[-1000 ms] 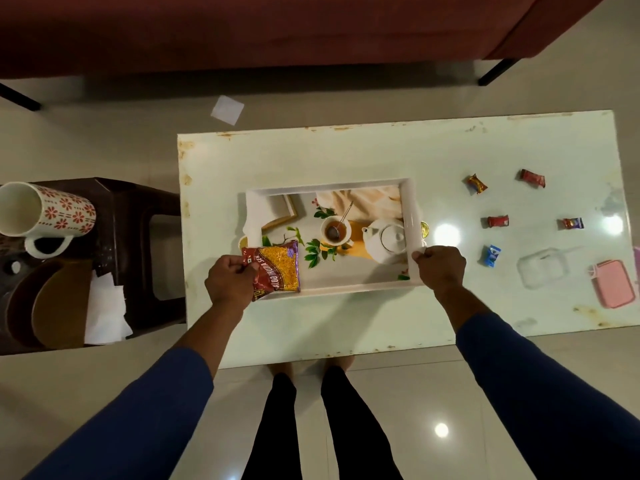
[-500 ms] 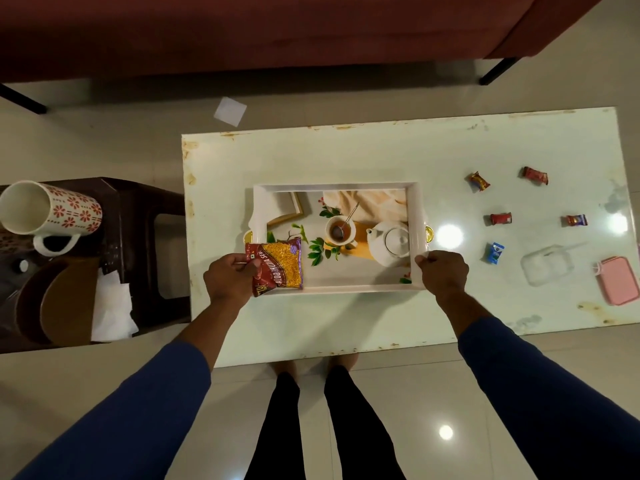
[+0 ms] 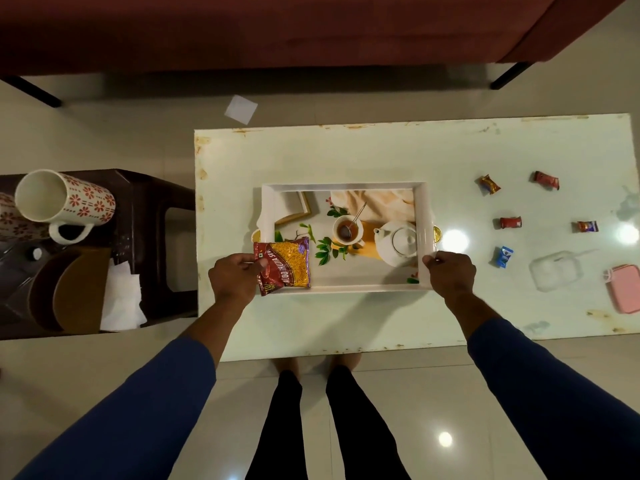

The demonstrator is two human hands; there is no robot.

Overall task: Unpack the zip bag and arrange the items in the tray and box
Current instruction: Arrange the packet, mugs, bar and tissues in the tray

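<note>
A white tray (image 3: 346, 289) with a printed teapot picture lies in the middle of the pale table (image 3: 346, 154). My left hand (image 3: 233, 277) grips a red and yellow snack packet (image 3: 285, 265) over the tray's near left corner. My right hand (image 3: 450, 273) holds the tray's near right corner. Several small wrapped candies lie on the table to the right, among them a red one (image 3: 510, 222) and a blue one (image 3: 503, 256). A clear box (image 3: 556, 271) and a pink lid (image 3: 625, 289) sit at the far right.
A dark stool (image 3: 149, 202) stands left of the table with a patterned mug (image 3: 65, 199), brown plates (image 3: 69, 289) and a white tissue (image 3: 123, 299) on it. A red sofa (image 3: 277, 29) runs along the far side. A white paper (image 3: 241, 109) lies on the floor.
The view has shifted a little; the tray sits slightly further right on the table. Both hands keep their grips, with the packet still at the tray's near left corner.
</note>
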